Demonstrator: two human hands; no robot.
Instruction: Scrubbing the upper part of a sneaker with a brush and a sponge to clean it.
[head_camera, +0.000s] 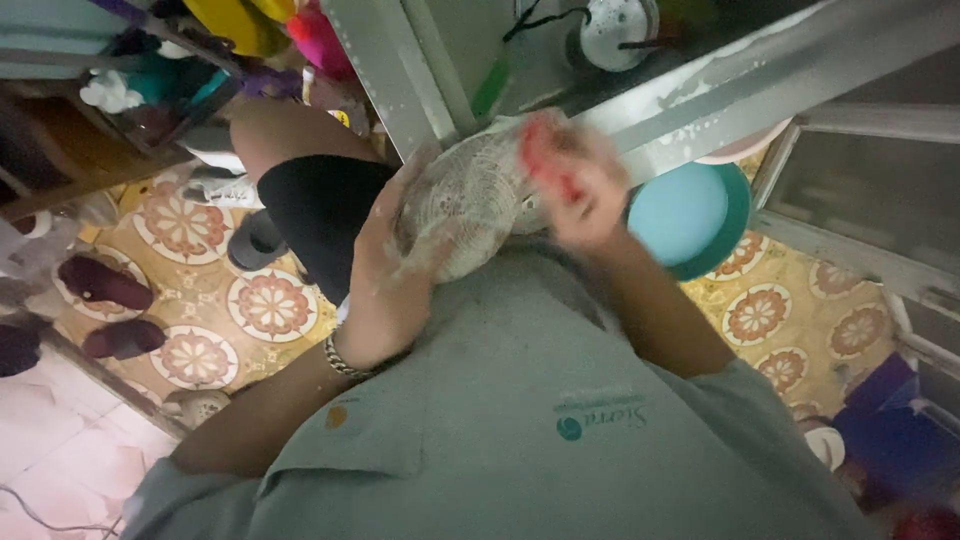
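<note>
Below the hands, a turquoise basin (690, 215) sits on the patterned tile floor (270, 305), dark slippers (105, 285) well to the left. The round pale dish (465, 205), seemingly soapy, is held above the lap. The left hand (385, 270) cups its side; the blurred right hand (575, 190) presses a red scrubber (540, 150) against it.

A home washing corner: patterned floor tiles (270, 305), slippers (105, 283), turquoise basin (690, 215)
</note>
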